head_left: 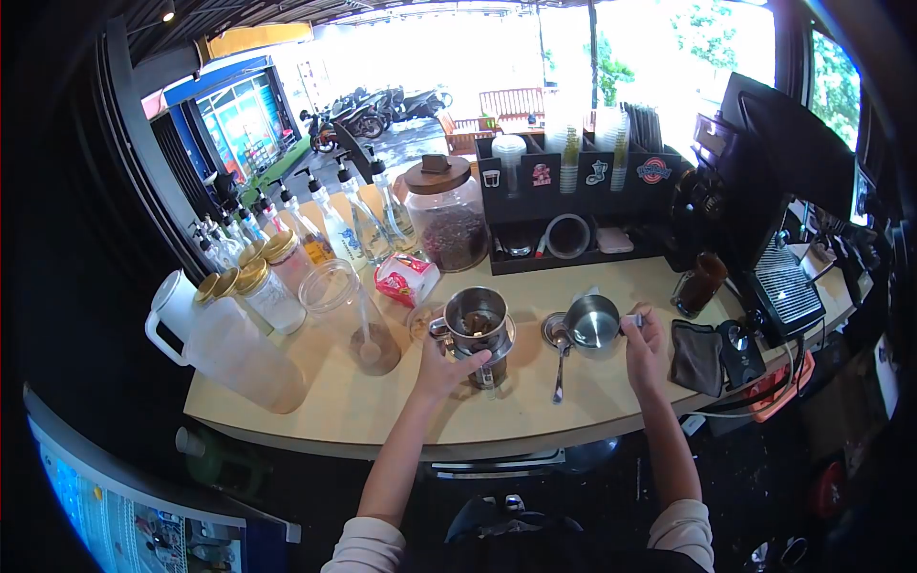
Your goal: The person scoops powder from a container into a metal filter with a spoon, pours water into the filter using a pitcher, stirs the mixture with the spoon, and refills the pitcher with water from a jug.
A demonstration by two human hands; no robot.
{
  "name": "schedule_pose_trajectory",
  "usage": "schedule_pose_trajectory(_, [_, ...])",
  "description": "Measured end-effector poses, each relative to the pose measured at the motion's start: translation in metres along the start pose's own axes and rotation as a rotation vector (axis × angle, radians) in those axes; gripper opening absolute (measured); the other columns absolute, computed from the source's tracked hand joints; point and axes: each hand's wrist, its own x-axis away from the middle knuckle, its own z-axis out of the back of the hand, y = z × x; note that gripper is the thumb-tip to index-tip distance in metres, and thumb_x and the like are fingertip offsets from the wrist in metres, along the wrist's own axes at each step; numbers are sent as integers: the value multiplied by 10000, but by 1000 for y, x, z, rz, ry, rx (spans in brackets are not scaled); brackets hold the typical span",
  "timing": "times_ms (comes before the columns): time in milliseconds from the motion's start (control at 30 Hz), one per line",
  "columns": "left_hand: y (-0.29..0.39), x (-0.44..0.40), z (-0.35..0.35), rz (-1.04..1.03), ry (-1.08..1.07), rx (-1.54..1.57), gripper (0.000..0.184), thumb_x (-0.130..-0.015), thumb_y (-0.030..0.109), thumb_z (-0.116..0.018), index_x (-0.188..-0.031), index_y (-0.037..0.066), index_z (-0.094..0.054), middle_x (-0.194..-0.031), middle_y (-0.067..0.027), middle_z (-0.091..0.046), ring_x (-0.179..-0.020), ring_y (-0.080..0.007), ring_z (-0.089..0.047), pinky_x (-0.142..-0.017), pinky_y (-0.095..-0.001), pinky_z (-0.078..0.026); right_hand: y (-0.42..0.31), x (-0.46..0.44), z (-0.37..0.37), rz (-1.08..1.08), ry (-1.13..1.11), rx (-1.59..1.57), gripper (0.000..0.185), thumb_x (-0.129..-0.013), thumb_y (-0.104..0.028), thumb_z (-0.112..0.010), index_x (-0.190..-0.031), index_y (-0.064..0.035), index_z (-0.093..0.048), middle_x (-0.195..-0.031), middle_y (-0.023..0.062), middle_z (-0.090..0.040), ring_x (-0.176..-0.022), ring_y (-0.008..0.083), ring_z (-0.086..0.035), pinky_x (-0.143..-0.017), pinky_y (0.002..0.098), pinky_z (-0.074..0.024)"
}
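My left hand (444,368) is wrapped round a shiny metal coffee filter (475,307), its thumb lying across the front. The filter is upright on a glass mug (487,374) and has something brown inside. In my right hand (645,334) is the handle of a small metal pitcher (593,323), tilted so that its inside shows; I see no liquid in it. Left of the pitcher, a spoon (560,377) rests with one end on a small round metal piece (554,329). A tall clear jar (334,286) with brown powder and a scoop stands to the left.
Large pitchers (244,358), lidded jars (267,286) and pump bottles (358,215) line the left. Behind are a red-and-white packet (408,279), a jar of beans (449,229) and a black cup organizer (583,196). An espresso machine (783,277), dark cup (700,284) and cloth (697,356) lie right.
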Motion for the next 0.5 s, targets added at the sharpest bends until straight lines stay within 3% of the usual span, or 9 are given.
schedule_pose_trajectory(367, [-25, -1, 6, 32, -36, 0, 784, -629, 188, -823, -1267, 17, -400, -1162, -110, -556, -1104, -191, -532, -969, -354, -409, -72, -53, -85, 174, -367, 79, 165, -848, 12, -597, -849, -28, -437, -834, -3, -387, -770, 39, -470, -638, 209, -534])
schedule_pose_trajectory(467, [-23, 1, 7, 69, -43, 20, 807, -625, 175, -825, -1283, 15, -385, -1198, -115, -527, -1139, -196, -499, -994, -365, -378, -79, -64, -100, 189, -427, 98, 176, -851, 10, -593, -830, -27, -422, -836, -4, -380, -768, 38, -464, -636, 212, -545])
schedule_pose_trajectory(500, [-24, 0, 6, 35, -42, 19, 809, -625, 170, -824, -1284, 15, -382, -1196, -114, -525, -1136, -200, -502, -992, -364, -380, -85, -65, -107, 175, -431, 106, 195, -841, 13, -601, -820, -34, -412, -819, -13, -374, -742, 29, -420, -625, 197, -484])
